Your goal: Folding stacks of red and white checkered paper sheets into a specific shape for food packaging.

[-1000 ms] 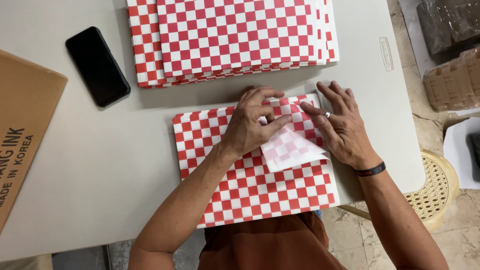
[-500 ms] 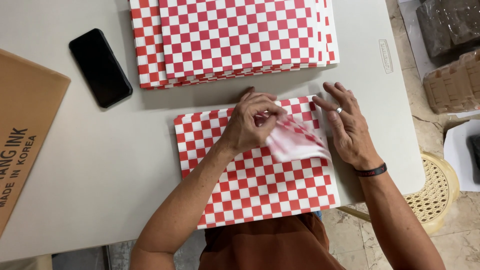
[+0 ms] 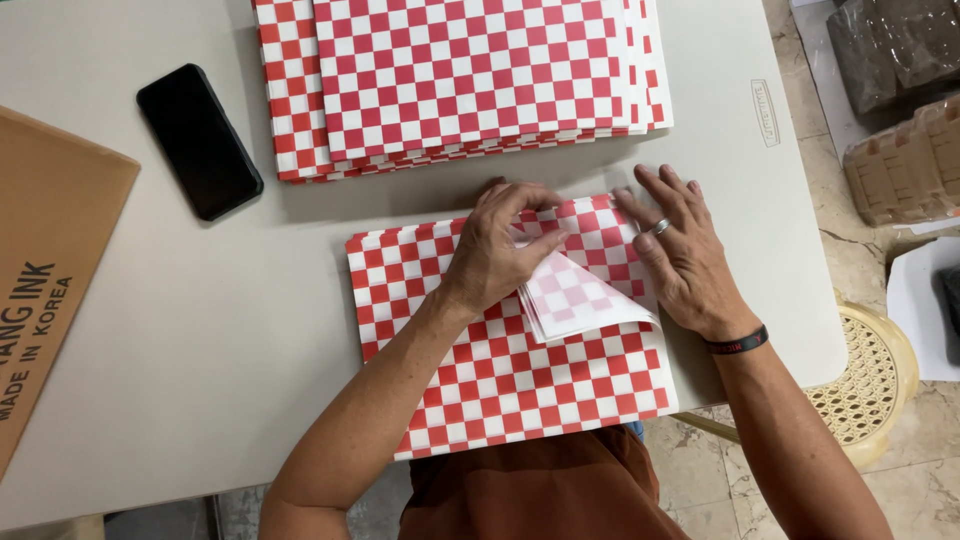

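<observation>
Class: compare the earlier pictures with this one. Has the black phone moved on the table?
No. The black phone lies left of the large checkered paper stack, as before; only the camera view shifted slightly.

A black phone lies on the tabletop at upper left, its dark screen blank and facing up. A brown cardboard box with black lettering juts in from the left edge. A small pale embossed label sits near the tabletop's right edge. On the floor at upper right are clear plastic-wrapped packs, dark and tan.
</observation>
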